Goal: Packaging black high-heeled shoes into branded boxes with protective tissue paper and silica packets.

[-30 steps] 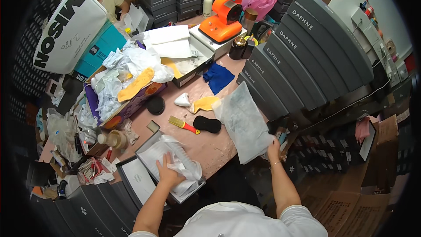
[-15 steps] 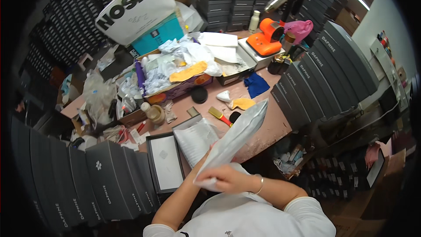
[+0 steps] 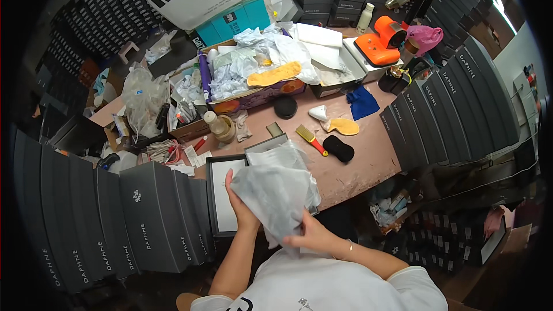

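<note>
L hand [image 3: 244,214]: raised, fingers near-straight along L edge of paper sheet [image 3: 269,196], partly hidden; grip can't tell.
R hand [image 3: 311,235]: fingers part-curled, holding sheet's lower R edge.
Paper: above open box [image 3: 262,143], nr front edge of table [image 3: 358,179].
Room: bare tabletop R of box, below black pad [image 3: 339,148].

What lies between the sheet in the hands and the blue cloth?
In the head view: white wrapping just beyond the held sheet, then the brush, black oval pad and yellow insole-shaped piece, before the blue cloth.
</note>
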`<state>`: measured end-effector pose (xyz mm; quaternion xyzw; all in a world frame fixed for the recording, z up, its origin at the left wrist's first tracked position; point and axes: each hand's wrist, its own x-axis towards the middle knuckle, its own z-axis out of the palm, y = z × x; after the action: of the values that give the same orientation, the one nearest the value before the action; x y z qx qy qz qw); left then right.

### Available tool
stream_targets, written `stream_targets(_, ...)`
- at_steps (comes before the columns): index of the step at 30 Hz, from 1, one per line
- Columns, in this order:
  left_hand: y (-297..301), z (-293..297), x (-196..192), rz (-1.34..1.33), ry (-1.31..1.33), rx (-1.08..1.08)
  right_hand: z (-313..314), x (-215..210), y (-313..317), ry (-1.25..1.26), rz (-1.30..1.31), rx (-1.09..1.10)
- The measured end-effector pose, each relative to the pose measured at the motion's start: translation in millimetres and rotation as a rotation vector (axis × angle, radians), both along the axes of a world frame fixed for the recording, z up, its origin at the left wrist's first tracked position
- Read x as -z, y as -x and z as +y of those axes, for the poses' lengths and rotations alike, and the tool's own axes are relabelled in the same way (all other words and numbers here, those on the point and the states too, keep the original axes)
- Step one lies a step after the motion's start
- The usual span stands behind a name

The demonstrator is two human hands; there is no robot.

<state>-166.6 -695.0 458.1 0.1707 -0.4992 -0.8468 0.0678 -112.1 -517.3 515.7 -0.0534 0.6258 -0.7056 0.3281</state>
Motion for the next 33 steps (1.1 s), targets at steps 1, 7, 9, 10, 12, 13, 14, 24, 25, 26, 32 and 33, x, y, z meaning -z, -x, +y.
stream_targets(1, 6.8, 9.1, 4.1, 0.030, -0.009, -0.026, 0.0, 29.5, 13.7, -0.070, 0.112, 0.065)
stream_targets(7, 12.1, 69.6, 114.9, -0.204, 0.710, 0.413, 2.6, 147.5, 82.6, -0.075, -0.227, 0.307)
stream_targets(9, 10.3, 78.0, 122.4, -0.228, 0.754, 0.366, 23.9, 180.1, 70.3, -0.483, 0.299, 0.076)
stream_targets(10, 5.6, 70.4, 127.6, -0.220, 0.782, 0.322, 36.7, 139.4, 68.6, -0.324, 0.102, 0.019)
stream_targets(12, 6.1, 67.5, 127.1, -0.191, 0.810, 0.281, 79.0, 91.5, 93.1, -0.282, -0.182, 0.056)
stream_targets(13, 7.2, 63.2, 119.7, -0.178, 0.814, 0.277, 96.9, 96.2, 100.8, -0.389, -0.271, 0.141)
stream_targets(14, 9.0, 63.1, 115.0, -0.154, 0.817, 0.309, 111.7, 147.2, 103.1, -0.447, 0.206, 0.335)
stream_targets(24, 24.8, 92.4, 114.9, -0.323, 0.920, 0.259, 149.3, 163.8, 176.3, -0.883, 0.448, 0.474)
stream_targets(25, 25.9, 101.7, 129.1, -0.308, 1.022, 0.305, 175.8, 198.2, 179.9, -0.997, 0.607, 0.423)
stream_targets(26, 32.8, 104.8, 137.4, -0.250, 0.980, 0.299, 178.8, 185.6, 185.5, -0.906, 0.509, 0.391)
stream_targets(32, 6.8, 80.8, 137.1, -0.198, 0.705, 0.395, 143.0, 95.8, 166.8, -0.545, 0.222, -0.299)
stream_targets(33, 7.4, 80.5, 142.6, -0.168, 0.662, 0.401, 133.0, 112.8, 156.2, -0.380, 0.182, -0.379)
